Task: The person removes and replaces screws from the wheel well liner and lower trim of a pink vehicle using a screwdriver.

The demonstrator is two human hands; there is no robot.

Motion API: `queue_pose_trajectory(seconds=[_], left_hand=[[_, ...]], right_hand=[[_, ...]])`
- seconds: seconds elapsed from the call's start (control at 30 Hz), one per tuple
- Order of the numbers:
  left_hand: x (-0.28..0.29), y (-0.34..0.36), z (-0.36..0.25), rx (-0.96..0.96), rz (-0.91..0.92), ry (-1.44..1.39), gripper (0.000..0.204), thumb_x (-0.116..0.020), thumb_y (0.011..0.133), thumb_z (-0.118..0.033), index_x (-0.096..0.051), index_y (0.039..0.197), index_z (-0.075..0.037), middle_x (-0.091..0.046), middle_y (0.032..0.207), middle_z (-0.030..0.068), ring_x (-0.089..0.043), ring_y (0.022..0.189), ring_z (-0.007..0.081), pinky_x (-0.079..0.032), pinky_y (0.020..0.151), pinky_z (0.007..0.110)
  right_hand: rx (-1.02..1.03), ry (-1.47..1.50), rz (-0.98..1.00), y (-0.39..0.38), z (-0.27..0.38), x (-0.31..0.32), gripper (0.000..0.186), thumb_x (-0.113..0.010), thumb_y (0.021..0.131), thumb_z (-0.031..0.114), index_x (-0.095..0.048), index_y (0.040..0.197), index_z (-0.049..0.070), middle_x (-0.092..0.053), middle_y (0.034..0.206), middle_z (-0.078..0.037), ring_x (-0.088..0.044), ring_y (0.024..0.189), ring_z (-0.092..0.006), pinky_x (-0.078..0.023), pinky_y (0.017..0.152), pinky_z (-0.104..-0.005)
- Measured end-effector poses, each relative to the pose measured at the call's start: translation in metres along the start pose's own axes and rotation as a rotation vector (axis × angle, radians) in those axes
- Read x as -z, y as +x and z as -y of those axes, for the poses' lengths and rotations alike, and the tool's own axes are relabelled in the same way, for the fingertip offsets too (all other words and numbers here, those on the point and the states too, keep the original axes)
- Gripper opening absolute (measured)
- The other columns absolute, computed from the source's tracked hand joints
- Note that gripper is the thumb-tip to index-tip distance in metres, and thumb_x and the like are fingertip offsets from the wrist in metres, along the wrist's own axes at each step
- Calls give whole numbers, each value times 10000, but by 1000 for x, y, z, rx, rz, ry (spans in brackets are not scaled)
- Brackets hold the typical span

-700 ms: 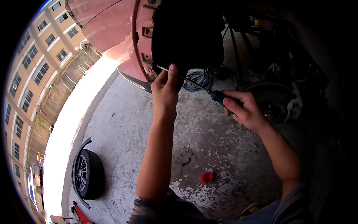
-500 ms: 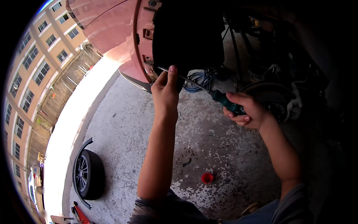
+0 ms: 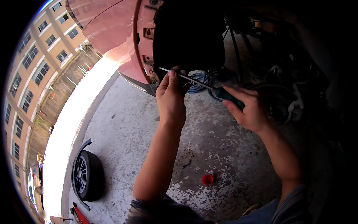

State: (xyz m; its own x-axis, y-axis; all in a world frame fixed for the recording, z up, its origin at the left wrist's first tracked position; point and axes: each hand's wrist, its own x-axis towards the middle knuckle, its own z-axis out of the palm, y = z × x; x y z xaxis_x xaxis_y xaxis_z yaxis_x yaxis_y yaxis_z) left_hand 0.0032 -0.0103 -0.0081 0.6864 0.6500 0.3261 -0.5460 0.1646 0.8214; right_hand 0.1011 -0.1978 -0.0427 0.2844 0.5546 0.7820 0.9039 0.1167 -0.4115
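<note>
A screwdriver [image 3: 230,98] with a dark green handle and a long metal shaft points up and to the left. Around its handle my right hand [image 3: 250,109] is closed, thumb along the near side. My left hand [image 3: 171,91] pinches the shaft near its tip, thumb on top. That tip reaches the lower corner of a pink car body panel [image 3: 147,41], by the edge of a black wheel-arch liner [image 3: 188,37]. What the tip touches is too dark to tell.
A wheel [image 3: 91,175] and a curved black trim strip [image 3: 76,168] are at the lower left, near a red jack [image 3: 80,214]. A small red cup [image 3: 207,180] stands on the worn floor. Coiled blue hose [image 3: 201,80] lies below the liner; a brake disc [image 3: 274,95] is in shadow at right.
My right hand has turned on the screwdriver's handle, its fingers now over the top and thumb below. My left hand has shifted slightly down and right along the shaft.
</note>
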Motion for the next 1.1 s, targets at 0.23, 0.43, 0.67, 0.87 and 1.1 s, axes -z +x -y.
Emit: queue_pose_trajectory(seconds=[0.23, 0.43, 0.67, 0.87, 1.1], left_hand=[[1, 4, 3, -4, 13, -110, 355, -523, 968, -277, -558, 1178, 6, -625, 1015, 64, -581, 906, 137, -476, 821, 304], [0, 9, 5, -32, 105, -187, 361, -502, 975, -275, -528, 1210, -2, -601, 1079, 77, -582, 956, 163, -471, 868, 322], [-2, 5, 8, -43, 4, -186, 345, -486, 983, -262, -522, 1203, 1, -591, 1076, 69, -565, 987, 156, -467, 874, 330], [-18, 3, 9, -82, -9, -258, 319, -483, 986, -245, -525, 1176, 7, -594, 1047, 76, -569, 980, 155, -471, 860, 325], [-11, 7, 6, -103, 4, -304, 307, -479, 985, -193, -501, 1180, 44, -592, 1051, 106, -607, 912, 167, -510, 828, 290]], right_hand=[[-487, 871, 327, 21, -1, 20, 405, -600, 855, 73, -545, 1242, -32, -560, 711, -15, -424, 449, -39, -352, 398, -192], [163, -434, 39, 25, 25, 29, 452, -687, 738, 8, -634, 1181, 81, -593, 695, -46, -522, 495, -146, -431, 456, -259], [-779, 1447, 207, 12, -7, 30, 417, -642, 847, 109, -540, 1235, -4, -575, 776, -63, -486, 523, -65, -400, 429, -158], [-114, 52, -24, 8, 6, 19, 335, -615, 785, -48, -573, 1117, -18, -574, 936, -79, -567, 871, -163, -451, 759, -258], [-604, 992, -16, -1, 0, 24, 410, -496, 957, 363, -523, 1132, -7, -576, 851, -88, -471, 526, -59, -321, 395, -159]])
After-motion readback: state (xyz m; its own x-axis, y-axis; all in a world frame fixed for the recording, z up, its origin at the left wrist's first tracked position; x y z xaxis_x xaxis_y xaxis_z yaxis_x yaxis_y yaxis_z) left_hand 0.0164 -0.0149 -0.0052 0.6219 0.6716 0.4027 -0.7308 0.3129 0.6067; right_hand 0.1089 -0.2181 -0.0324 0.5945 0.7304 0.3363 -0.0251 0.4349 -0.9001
